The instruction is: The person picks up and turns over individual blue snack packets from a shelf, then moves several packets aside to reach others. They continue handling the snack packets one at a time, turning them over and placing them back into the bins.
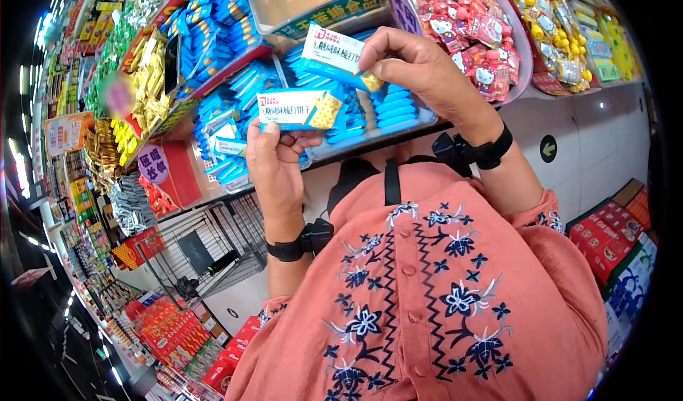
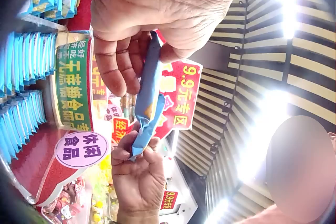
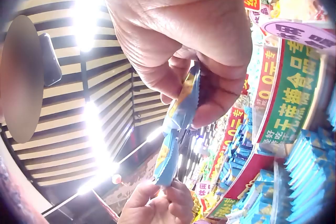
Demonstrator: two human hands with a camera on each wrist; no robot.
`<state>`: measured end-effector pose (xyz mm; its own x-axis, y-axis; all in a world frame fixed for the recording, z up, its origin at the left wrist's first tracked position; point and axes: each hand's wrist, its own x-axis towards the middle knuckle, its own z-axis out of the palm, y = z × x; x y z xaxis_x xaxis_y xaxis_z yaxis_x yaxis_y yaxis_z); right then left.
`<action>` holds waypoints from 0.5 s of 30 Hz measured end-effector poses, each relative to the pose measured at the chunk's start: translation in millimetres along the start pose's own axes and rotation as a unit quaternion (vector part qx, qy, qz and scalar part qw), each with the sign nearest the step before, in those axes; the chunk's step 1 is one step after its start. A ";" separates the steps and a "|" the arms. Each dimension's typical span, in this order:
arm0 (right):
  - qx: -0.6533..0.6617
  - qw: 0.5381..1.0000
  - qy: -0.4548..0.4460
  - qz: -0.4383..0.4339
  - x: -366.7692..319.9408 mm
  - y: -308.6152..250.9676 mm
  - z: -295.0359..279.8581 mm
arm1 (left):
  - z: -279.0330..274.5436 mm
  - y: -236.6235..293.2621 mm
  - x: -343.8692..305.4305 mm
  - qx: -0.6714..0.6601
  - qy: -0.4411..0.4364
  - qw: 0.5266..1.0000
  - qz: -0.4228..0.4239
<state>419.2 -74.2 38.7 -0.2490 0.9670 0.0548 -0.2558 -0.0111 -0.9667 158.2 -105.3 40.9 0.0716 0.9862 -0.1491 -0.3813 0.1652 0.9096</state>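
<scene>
My left hand (image 1: 272,165) pinches a blue and white cracker packet (image 1: 293,111) near its lower left corner, thumb in front. Higher and to the right, my right hand (image 1: 430,74) holds a second cracker packet (image 1: 329,54) by its right end between thumb and fingers. Both packets face up with printed writing and a picture of crackers. In the left wrist view, the left hand's packet (image 2: 149,85) appears edge-on. The right wrist view shows the other packet (image 3: 185,100) from its side. Beneath both hands lie bins of similar blue packets (image 1: 395,109).
Blue packets (image 1: 213,27) also fill a bin at the upper left, beside gold-wrapped goods (image 1: 147,84). Pink bagged sweets (image 1: 491,66) sit in a tub on the right. A wire shopping cart (image 1: 206,248) stands at the lower left, with red boxes (image 1: 605,237) at the right.
</scene>
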 end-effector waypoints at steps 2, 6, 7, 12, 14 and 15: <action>-0.004 1.000 -0.002 -0.008 1.0 2.3 -0.1 | -0.8 1.0 0.8 -0.002 -0.003 1.000 0.000; -0.011 1.000 -0.011 -0.011 1.9 3.5 0.3 | -2.7 3.0 1.3 0.002 -0.008 1.000 -0.004; -0.009 1.000 -0.019 -0.006 1.3 2.9 -0.4 | -3.4 2.7 1.4 0.000 -0.009 1.000 -0.003; -0.026 0.999 -0.027 -0.006 1.2 0.9 0.3 | -4.2 3.3 1.8 -0.001 -0.004 1.000 -0.007; -0.032 0.999 -0.029 -0.011 1.8 0.6 0.7 | -4.2 3.4 2.6 -0.001 -0.004 1.000 -0.007; -0.032 0.999 -0.029 -0.012 2.1 0.2 1.1 | -4.5 3.3 2.7 -0.002 -0.005 1.000 -0.007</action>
<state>417.6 -72.5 38.9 -0.2984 0.9502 0.0902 -0.2027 0.0293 -0.9788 153.0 -102.0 41.7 0.0858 0.9837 -0.1578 -0.3839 0.1788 0.9059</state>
